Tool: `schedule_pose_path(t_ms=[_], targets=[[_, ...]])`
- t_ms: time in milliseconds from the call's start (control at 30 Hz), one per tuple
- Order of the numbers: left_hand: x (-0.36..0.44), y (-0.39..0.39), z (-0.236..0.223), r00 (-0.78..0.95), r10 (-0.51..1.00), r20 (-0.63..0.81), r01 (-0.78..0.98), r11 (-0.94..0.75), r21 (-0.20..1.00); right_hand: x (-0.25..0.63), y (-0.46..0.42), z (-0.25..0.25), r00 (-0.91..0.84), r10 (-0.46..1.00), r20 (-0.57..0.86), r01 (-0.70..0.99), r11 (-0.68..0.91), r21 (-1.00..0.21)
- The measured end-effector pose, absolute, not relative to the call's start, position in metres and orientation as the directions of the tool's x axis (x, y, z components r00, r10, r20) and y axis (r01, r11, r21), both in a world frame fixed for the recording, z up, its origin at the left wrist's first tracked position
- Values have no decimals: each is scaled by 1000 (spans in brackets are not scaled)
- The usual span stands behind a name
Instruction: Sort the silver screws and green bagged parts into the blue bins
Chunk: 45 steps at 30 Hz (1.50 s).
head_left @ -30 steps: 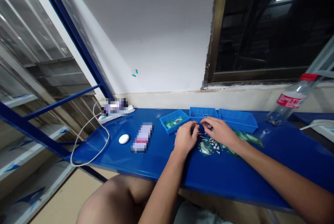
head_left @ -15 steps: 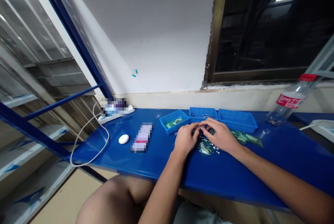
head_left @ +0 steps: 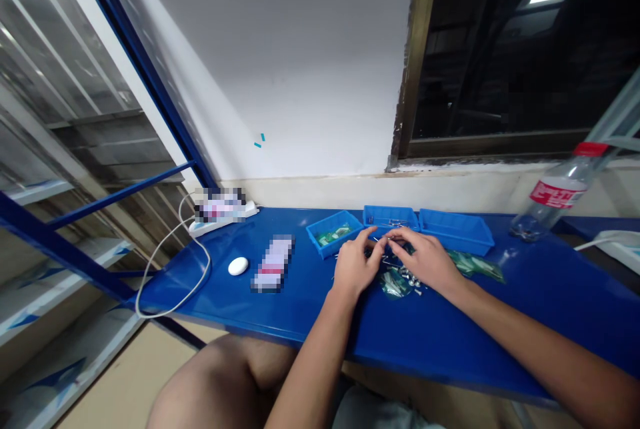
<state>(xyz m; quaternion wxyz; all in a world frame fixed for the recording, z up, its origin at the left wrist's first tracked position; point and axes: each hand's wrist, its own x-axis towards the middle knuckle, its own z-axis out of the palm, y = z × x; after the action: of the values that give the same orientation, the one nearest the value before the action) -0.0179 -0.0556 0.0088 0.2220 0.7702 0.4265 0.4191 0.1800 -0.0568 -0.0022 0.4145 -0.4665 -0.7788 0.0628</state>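
Note:
My right hand (head_left: pixel 425 261) has its thumb and fingertips pinched on a thin metal screw (head_left: pixel 377 239), partly hidden by the fingers. My left hand (head_left: pixel 354 261) meets it from the left, index finger lifted away from the thumb, the thumb tip close to the screw. Beneath and between both hands lies a pile of loose screws (head_left: pixel 411 278), with a small clear-green plastic bag (head_left: pixel 395 284) of metal parts in front. Another green bag (head_left: pixel 477 266) lies right of my right hand.
Behind the hands stand a left blue bin (head_left: pixel 320 250) with a green bag in it, a middle blue bin (head_left: pixel 390 212) with metal pieces, and a right blue bin (head_left: pixel 455 232). A plastic bottle (head_left: pixel 557 192) stands right. A white oval object (head_left: pixel 238 266) and a cable (head_left: pixel 203 282) lie left.
My left index finger has lifted and spread away from its thumb, leaving more of the screw visible. My right hand stays at nearly the same spot, still pinched.

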Motion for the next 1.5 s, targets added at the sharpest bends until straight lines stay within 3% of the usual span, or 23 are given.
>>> schedule_pose_path(t_ms=[200,467,633,933,1267,1400,1500], targets=[[-17,-54,6,294,837,462,378,-545,748,178,-56,-1,-283,735,617,599,638,-485],[-19,-48,-1,232,866,442,433,-499,751,175,-57,-3,-332,693,640,575,686,-445],[-20,-48,-3,272,854,444,447,-521,728,175,-60,-1,-270,771,577,605,602,-521],[-19,-55,3,372,793,482,462,-609,645,178,-56,-3,-242,776,582,629,582,-515],[-18,-48,-3,296,841,453,339,-536,773,176,-59,0,-239,752,614,592,614,-522],[-18,-44,-8,272,847,457,346,-529,775,176,-60,3,-113,811,574,598,517,-613],[-19,-42,-11,269,845,462,381,-534,755,179,-59,4,-118,803,585,619,520,-589]])
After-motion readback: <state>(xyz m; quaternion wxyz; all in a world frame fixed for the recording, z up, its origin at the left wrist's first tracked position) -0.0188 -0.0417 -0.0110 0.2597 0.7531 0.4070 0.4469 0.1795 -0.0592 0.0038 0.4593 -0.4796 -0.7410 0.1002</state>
